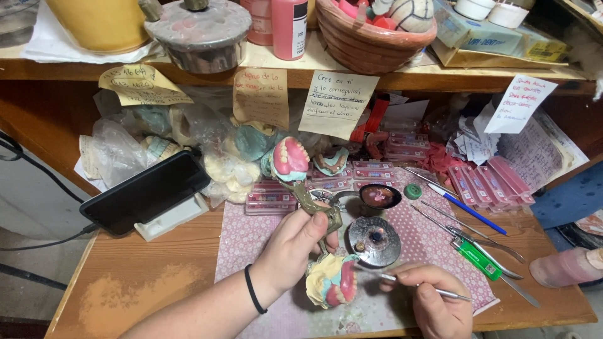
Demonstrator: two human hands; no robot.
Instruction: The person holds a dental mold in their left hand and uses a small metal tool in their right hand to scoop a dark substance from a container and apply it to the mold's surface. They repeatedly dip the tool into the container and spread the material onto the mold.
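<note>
As the bench stood at this moment, seen from beside the worker:

Left hand (295, 248): closed round the metal arm of the articulator (314, 207), which ran up and away to an open upper denture (290, 158).
Lower cast (331, 280): yellow stone with pink wax gums, on the mat (251, 238), just right of the left wrist.
Right hand (433, 295): pinched shut on a thin metal tool (408, 282).
Key relation: tool lay nearly level, tip pointing left at the cast, close to it; contact could not be told. Right hand nearer.
Burner (375, 240): just behind the cast.
</note>
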